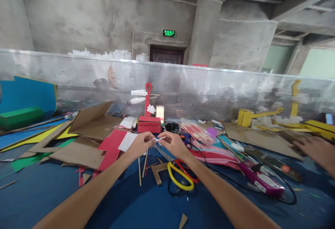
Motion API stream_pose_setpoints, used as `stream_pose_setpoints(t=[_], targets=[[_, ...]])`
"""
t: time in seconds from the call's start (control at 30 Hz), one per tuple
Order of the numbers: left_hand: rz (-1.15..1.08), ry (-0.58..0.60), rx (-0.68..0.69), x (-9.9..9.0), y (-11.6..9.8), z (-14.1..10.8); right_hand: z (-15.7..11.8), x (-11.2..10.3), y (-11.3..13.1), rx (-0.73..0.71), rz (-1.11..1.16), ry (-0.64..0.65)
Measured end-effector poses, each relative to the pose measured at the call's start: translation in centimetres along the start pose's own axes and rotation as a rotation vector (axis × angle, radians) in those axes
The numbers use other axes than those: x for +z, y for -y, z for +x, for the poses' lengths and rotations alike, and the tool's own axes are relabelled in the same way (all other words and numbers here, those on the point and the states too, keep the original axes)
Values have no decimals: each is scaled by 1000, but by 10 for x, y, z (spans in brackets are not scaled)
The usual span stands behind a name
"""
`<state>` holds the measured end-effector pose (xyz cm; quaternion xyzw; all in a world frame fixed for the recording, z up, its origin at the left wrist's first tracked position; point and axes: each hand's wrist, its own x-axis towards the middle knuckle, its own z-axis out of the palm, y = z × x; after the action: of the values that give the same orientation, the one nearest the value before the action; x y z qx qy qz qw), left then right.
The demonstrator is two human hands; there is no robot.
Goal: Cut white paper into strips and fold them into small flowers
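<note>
So both hands are up over the near middle of the blue tabletop [125, 204], fingertips almost meeting. The left hand [144, 143] has its thumb and fingers pinched on a small twist of white, soft-looking material [157, 140], and the right hand [171, 142] is pinching the other end, so the white bit sits right between them. Can't really tell what it's made of, too small.

Just past the hands there's a red cardboard box with an upright looped strip [149, 124]. Left of them lies a flat red cardboard cutout [112, 149]. Nearer, below the right hand, are yellow oval handles [180, 176]. Far right, another person's hand [314, 149] is on some brown cardboard [290, 139].
</note>
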<state>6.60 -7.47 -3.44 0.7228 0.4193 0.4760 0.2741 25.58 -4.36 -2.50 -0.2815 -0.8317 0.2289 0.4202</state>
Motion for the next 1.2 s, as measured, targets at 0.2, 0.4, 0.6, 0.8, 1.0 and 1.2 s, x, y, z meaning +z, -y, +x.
stream_pose_setpoints(t=[0.2,0.4,0.6,0.8,1.0,1.2], targets=[[17,40,43,1,1,-1,1,1,-2,-10,-33,-6],[76,36,44,0,-2,-1,0,0,-1,-31,-45,9],[136,42,31,-4,-6,-2,1,0,0,-60,-95,8],[90,34,-1,-3,-9,-2,2,-4,-3,-87,-190,-23],[-56,-4,-60,0,-9,1,2,-6,-4,-47,-239,13],[-161,12,-94,0,-4,2,-1,-4,-3,8,-241,57]])
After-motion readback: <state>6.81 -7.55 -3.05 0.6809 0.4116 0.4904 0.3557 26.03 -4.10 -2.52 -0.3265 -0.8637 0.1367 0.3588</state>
